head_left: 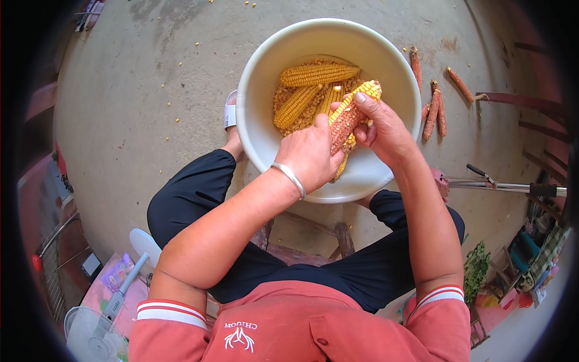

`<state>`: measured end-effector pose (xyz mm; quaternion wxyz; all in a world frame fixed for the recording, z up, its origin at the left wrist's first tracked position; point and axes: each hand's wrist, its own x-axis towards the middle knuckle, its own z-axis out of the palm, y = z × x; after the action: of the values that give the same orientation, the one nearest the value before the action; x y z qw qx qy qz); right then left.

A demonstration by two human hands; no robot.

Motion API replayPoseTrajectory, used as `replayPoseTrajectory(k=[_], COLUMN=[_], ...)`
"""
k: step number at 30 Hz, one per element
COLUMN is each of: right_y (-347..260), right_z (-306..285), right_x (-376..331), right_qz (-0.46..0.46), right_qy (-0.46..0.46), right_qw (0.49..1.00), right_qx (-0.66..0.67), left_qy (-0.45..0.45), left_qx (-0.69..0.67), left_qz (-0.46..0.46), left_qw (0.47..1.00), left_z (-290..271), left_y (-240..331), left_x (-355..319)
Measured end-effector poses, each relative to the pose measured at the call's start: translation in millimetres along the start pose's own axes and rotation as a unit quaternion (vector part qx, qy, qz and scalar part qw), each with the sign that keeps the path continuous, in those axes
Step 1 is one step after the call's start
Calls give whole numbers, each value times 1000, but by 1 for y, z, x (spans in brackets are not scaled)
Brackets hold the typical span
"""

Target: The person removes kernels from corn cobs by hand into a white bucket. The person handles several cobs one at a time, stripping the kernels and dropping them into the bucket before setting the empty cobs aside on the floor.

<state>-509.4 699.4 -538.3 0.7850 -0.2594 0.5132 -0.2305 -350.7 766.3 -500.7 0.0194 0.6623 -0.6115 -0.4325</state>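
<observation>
Over the right part of a big pale basin, both of my hands grip a partly shelled corn cob. Bare reddish core shows along its middle, with yellow kernels left at the top end and along the sides. My left hand, with a silver bangle at the wrist, is wrapped round the lower end. My right hand holds the upper end, its thumb lying on the kernels. Below them in the basin, full yellow corn cobs rest on loose kernels. My hands hide part of the basin's contents.
Several stripped cobs lie on the concrete floor right of the basin, and scattered kernels dot the left. A metal pole and dark red furniture stand at right. A fan is at lower left.
</observation>
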Motion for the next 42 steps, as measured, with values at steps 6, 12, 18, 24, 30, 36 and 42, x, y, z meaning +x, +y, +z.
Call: replayPoseTrajectory(k=[6,12,18,24,30,36,42], right_y=[12,-9,-1,6,-19,-6,4], right_z=[4,18,-10,-16,6,-2,2], right_x=[1,-9,-4,-1,-16,-8,-4], right_qz=[-8,14,9,5,21,-18,-15], right_qy=[23,93,-21,-7,-33,-36,-14], right_qw=[998,995,990,987,992,999,997], right_qx=[-49,42,-141,-162,117,-27,-77], left_qy=[-7,-7,-31,-111,-56,-46,-55], left_qx=[28,37,10,-78,-235,-122,-74], left_qz=[-18,-23,-2,-15,94,17,-18], left_qw=[999,999,999,991,966,991,996], left_z=[0,-3,1,-12,4,4,3], left_y=[4,9,-3,-6,-25,-10,-2], left_x=[-2,-2,1,7,13,6,0])
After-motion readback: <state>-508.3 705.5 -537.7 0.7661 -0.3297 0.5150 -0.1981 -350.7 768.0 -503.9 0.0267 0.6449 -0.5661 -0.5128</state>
